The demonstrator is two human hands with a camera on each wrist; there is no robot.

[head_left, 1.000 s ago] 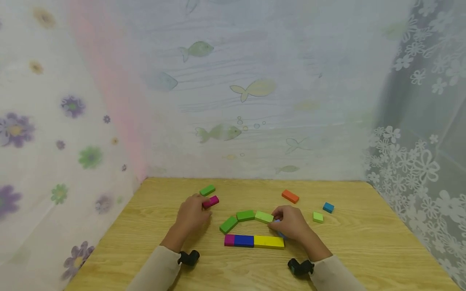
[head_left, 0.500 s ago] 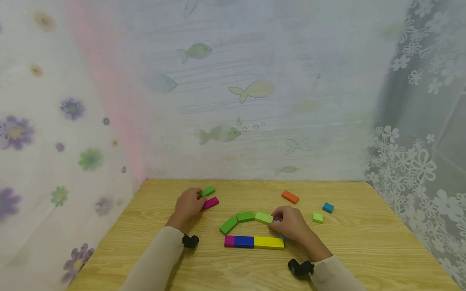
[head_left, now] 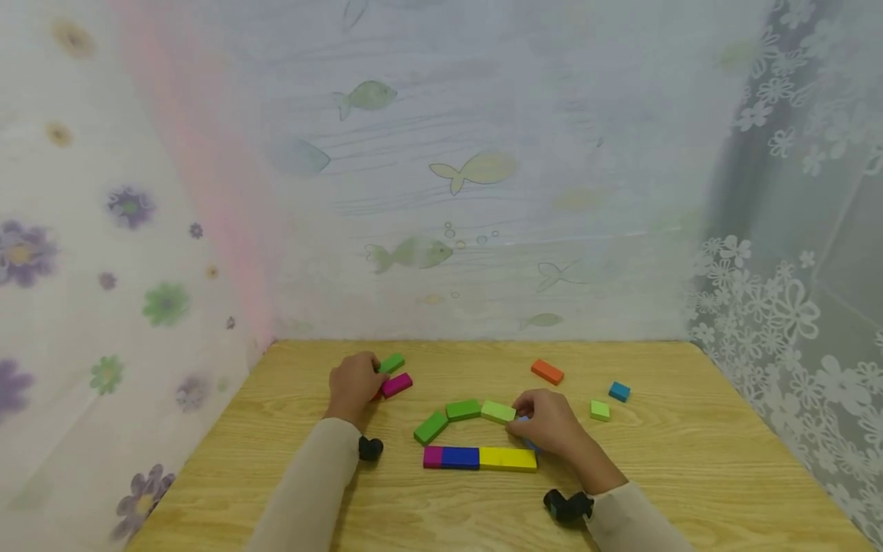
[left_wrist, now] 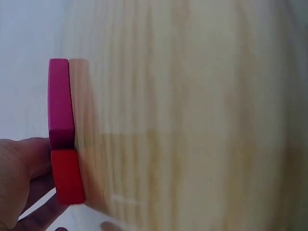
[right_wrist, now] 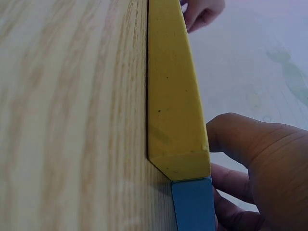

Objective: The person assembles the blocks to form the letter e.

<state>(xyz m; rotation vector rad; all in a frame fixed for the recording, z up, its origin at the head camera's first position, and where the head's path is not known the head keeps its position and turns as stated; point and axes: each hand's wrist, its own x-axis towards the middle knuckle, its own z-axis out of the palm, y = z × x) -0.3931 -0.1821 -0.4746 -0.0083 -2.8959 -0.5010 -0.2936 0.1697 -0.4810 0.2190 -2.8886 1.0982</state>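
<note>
My left hand (head_left: 353, 383) is at the back left of the table, its thumb and fingers around a red block (left_wrist: 68, 176). The hand covers most of that block in the head view. Right beside it lie a magenta block (head_left: 397, 385) and a green block (head_left: 392, 363). Toward the middle right, my right hand (head_left: 549, 422) grips a light blue block (right_wrist: 194, 204), largely hidden by the fingers. That block sits at the right end of a curved row with a light green block (head_left: 498, 412) and two green blocks (head_left: 463, 410).
In front of the curve, a straight row joins a small magenta block (head_left: 432, 458), a dark blue block (head_left: 460, 458) and a yellow block (head_left: 507, 459). An orange block (head_left: 547, 372), a blue block (head_left: 619, 392) and a small light green block (head_left: 599, 411) lie farther right.
My left hand has moved away from the magenta block, back and slightly left, onto the red block. The right hand has stayed at the light blue block.
</note>
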